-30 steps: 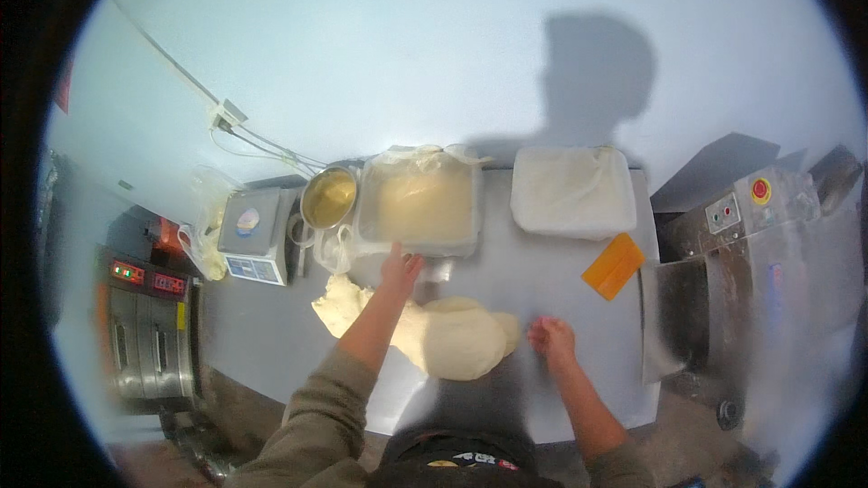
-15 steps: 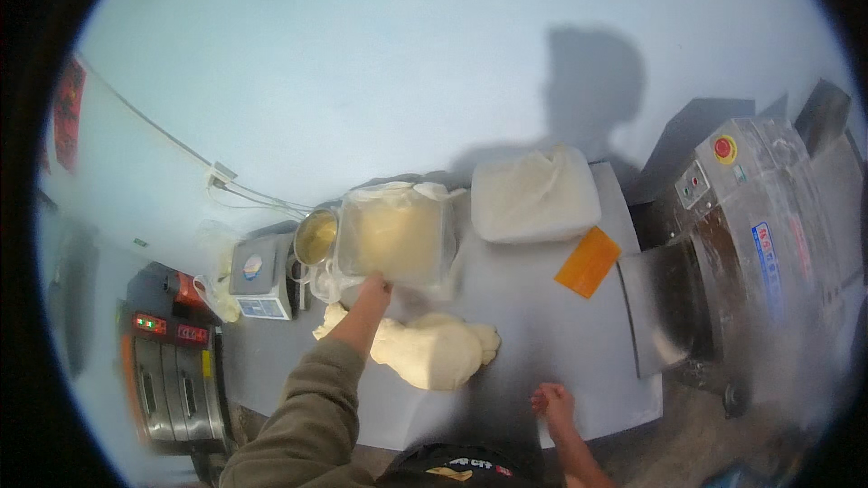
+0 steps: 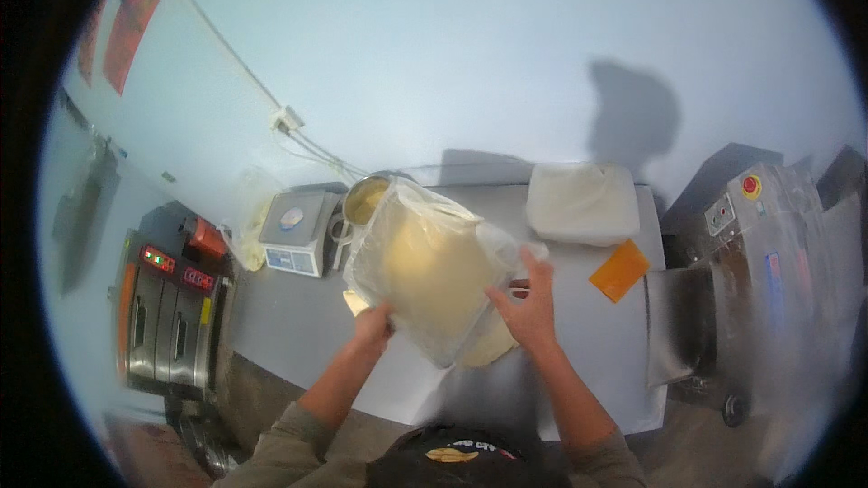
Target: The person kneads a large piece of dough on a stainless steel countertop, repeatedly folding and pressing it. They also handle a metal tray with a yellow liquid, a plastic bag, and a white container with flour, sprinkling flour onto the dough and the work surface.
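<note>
Clear plastic tub (image 3: 423, 336) with pale yellow stuff (image 3: 438, 276) inside is up over the middle of the table (image 3: 280, 325), tipped and turned a bit to one side. Thin see-through plastic film (image 3: 432, 201) lies wrinkled over its top end. The left hand (image 3: 372, 323) holds the low left side of the tub, with its fingers curled in around it. The right hand (image 3: 531, 307) is at the other side, with its thumb and fingers spread wide. Its thumb is right by the tub's edge, but I cannot tell if it is pinching the film.

A big soft lump of dough (image 3: 491, 345) is on the table under the tub. The tub hides most of it, so only a bit pokes out at each side.

A round metal pot (image 3: 349, 205) sits just behind the tub's left corner, with a flat-topped scale (image 3: 294, 235) to its left. Over on the right, an orange scraper (image 3: 620, 271) lies just in front of a whitish tub (image 3: 583, 226). A metal machine (image 3: 768, 244) with a red button stands past the table's right end.
</note>
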`<action>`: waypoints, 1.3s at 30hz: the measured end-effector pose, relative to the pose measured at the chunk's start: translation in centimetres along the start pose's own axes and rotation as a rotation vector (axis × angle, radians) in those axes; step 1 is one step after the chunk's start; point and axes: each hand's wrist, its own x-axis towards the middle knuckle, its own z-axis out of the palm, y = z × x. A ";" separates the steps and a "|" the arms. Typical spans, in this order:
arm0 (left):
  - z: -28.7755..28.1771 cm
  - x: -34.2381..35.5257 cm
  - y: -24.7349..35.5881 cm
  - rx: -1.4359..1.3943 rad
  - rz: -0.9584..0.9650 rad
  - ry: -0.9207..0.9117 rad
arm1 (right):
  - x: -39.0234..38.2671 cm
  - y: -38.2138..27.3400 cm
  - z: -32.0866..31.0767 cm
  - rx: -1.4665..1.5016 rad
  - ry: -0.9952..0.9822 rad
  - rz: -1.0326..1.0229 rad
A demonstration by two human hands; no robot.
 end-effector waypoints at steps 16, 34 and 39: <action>-17.6 -7.5 -9.1 -0.161 -0.101 0.228 | -23.0 1.1 7.8 -0.087 -0.954 0.168; -26.2 -7.7 -4.1 0.141 0.068 -0.006 | -10.0 -5.3 7.0 -0.070 -0.672 0.287; -25.8 -7.7 -4.5 0.195 0.069 -0.085 | -9.9 -2.8 10.2 -0.092 -1.025 0.623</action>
